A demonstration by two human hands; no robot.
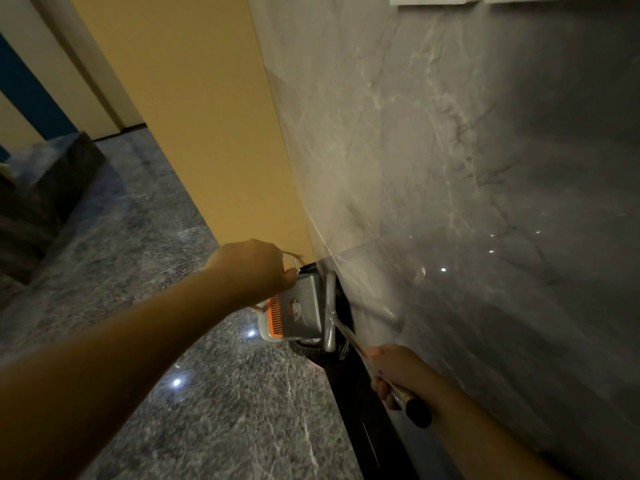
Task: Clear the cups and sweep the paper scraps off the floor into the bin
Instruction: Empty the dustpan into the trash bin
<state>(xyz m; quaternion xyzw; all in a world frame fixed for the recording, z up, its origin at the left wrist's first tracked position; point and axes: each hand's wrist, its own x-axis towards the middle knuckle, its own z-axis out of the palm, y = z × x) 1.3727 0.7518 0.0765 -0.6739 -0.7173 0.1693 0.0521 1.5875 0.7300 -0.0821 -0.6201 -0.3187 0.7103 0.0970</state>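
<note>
Low in the middle of the frame, one grey plastic dustpan with an orange comb edge (294,311) is tipped over the dark rim of one black-lined bin (311,353), which stands in the corner where the yellow wall panel (194,109) meets the grey marble wall (450,168). Whatever lies in the pan or the bin is too blurred to tell. One left hand (258,268) has its grip closed around the pan's upper end. One right hand (393,374), at lower right, grips the silver broom handle with a black end cap (381,372); its grey broom head (329,311) lies against the pan's right edge, close against the marble. To the left, the speckled grey stone floor (138,271) spreads open towards a dark stone block (52,188) at the frame's left edge.
</note>
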